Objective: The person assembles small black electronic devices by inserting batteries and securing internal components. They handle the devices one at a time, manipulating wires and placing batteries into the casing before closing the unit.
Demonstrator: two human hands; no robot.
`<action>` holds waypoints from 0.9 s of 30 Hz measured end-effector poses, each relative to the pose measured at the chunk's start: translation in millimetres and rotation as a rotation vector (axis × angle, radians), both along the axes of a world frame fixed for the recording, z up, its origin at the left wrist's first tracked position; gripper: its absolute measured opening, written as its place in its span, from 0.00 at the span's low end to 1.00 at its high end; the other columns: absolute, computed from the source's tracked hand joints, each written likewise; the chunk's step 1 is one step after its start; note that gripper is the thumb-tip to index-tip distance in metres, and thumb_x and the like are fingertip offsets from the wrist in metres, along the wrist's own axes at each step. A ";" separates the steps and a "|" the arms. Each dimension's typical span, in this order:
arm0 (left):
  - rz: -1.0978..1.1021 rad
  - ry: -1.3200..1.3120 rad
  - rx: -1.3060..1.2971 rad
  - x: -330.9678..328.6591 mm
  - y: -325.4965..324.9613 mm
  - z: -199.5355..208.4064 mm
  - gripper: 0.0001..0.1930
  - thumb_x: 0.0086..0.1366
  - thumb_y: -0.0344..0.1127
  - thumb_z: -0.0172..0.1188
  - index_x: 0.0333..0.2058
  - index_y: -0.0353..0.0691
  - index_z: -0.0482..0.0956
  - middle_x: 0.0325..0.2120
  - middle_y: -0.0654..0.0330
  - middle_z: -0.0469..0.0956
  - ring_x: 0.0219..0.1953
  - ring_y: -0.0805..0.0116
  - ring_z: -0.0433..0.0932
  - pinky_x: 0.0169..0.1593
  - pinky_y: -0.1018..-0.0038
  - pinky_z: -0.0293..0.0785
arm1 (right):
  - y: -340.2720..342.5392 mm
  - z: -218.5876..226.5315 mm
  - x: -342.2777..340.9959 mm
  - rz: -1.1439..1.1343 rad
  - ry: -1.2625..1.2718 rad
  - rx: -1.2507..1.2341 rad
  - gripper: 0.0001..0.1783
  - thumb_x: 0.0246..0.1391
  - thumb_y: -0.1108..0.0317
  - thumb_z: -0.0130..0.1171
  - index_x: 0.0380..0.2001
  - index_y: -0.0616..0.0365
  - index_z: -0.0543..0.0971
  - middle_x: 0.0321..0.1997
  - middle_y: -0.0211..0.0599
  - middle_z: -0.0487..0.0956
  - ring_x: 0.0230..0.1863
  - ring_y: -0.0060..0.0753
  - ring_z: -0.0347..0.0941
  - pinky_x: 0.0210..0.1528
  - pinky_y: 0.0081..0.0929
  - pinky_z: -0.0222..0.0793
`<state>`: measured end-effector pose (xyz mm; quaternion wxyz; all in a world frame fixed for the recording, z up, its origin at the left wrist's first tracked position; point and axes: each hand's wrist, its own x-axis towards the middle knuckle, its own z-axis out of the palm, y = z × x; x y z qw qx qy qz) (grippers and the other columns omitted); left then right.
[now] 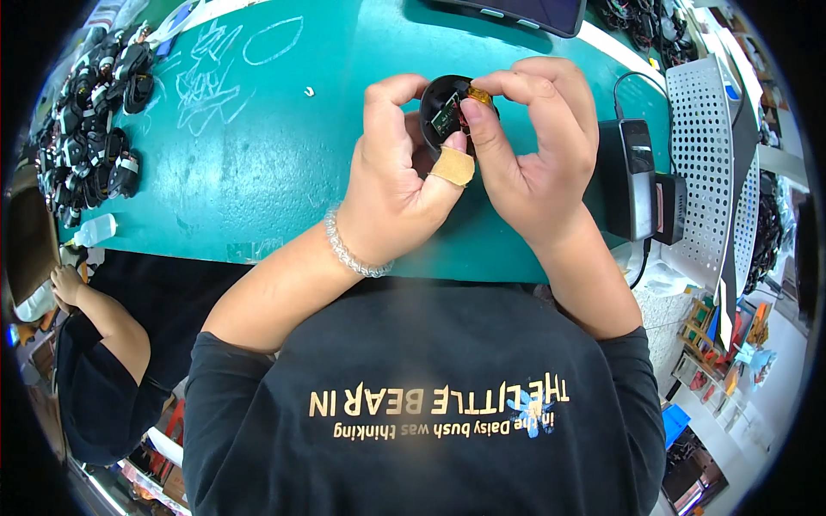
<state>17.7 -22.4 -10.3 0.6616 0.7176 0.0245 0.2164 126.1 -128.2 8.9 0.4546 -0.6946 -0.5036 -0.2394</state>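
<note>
My left hand is closed around a round black housing, holding it up above the green bench top. A green circuit board shows inside the housing. Tan tape wraps my left thumb, which presses at the housing's near rim. Between the thumb and forefinger of my right hand is a small part wrapped in amber tape, at the housing's right side. Dark and reddish bits, perhaps wires, lie between the board and this part; my fingers hide most of them.
Black coiled cables are heaped at the left of the green bench, with a small clear bottle near them. A black device and a white perforated basket stand at the right. A dark-screened tablet lies at the back. Another person's arm is at left.
</note>
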 end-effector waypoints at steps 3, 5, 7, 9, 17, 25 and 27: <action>0.063 -0.113 0.072 6.1 0.3 -3.3 0.20 0.59 0.26 0.54 0.45 0.34 0.53 0.24 0.58 0.72 0.21 0.79 0.71 0.23 0.82 0.67 | 1.4 1.7 -1.1 0.009 0.049 -0.014 0.09 0.37 0.76 0.62 0.26 0.58 0.74 0.26 0.36 0.71 0.28 0.37 0.67 0.29 0.28 0.63; 0.034 -0.026 0.090 1.4 1.5 0.2 0.22 0.60 0.26 0.53 0.48 0.35 0.52 0.31 0.57 0.71 0.28 0.79 0.70 0.29 0.83 0.67 | 1.7 3.3 -3.2 0.023 0.117 -0.023 0.08 0.38 0.77 0.61 0.26 0.59 0.74 0.26 0.37 0.71 0.28 0.39 0.67 0.29 0.28 0.63; 0.019 0.004 0.087 -0.3 1.7 1.4 0.22 0.61 0.26 0.53 0.50 0.36 0.51 0.35 0.56 0.70 0.30 0.79 0.70 0.32 0.83 0.68 | 2.0 6.8 -4.6 0.055 0.186 -0.030 0.08 0.39 0.77 0.61 0.26 0.61 0.74 0.26 0.38 0.71 0.28 0.39 0.68 0.29 0.28 0.63; 0.018 -0.022 0.063 0.6 1.7 1.3 0.22 0.61 0.26 0.53 0.49 0.36 0.52 0.35 0.56 0.70 0.30 0.79 0.70 0.31 0.83 0.68 | 2.0 10.4 -5.6 0.099 0.250 -0.035 0.08 0.39 0.78 0.60 0.26 0.62 0.73 0.26 0.38 0.71 0.28 0.39 0.68 0.30 0.28 0.64; 0.000 -0.041 0.088 0.7 5.5 -0.7 0.23 0.61 0.26 0.53 0.49 0.36 0.51 0.34 0.56 0.70 0.29 0.78 0.71 0.30 0.83 0.69 | 0.8 16.0 -6.6 0.153 0.392 -0.056 0.06 0.41 0.79 0.59 0.26 0.63 0.74 0.26 0.37 0.71 0.28 0.32 0.68 0.31 0.24 0.64; 0.016 -0.076 0.181 2.9 4.9 -4.4 0.23 0.60 0.24 0.53 0.49 0.36 0.51 0.37 0.54 0.70 0.34 0.74 0.74 0.33 0.80 0.72 | -2.9 12.9 -2.9 0.117 0.239 -0.048 0.08 0.39 0.79 0.62 0.26 0.63 0.74 0.25 0.36 0.72 0.27 0.32 0.68 0.30 0.24 0.66; 0.027 -0.116 0.197 4.3 3.6 -6.8 0.23 0.60 0.24 0.53 0.49 0.36 0.51 0.38 0.53 0.70 0.37 0.71 0.74 0.36 0.79 0.73 | -1.5 11.4 -5.8 0.091 0.203 0.015 0.10 0.37 0.79 0.63 0.25 0.63 0.74 0.24 0.36 0.72 0.26 0.32 0.68 0.28 0.24 0.66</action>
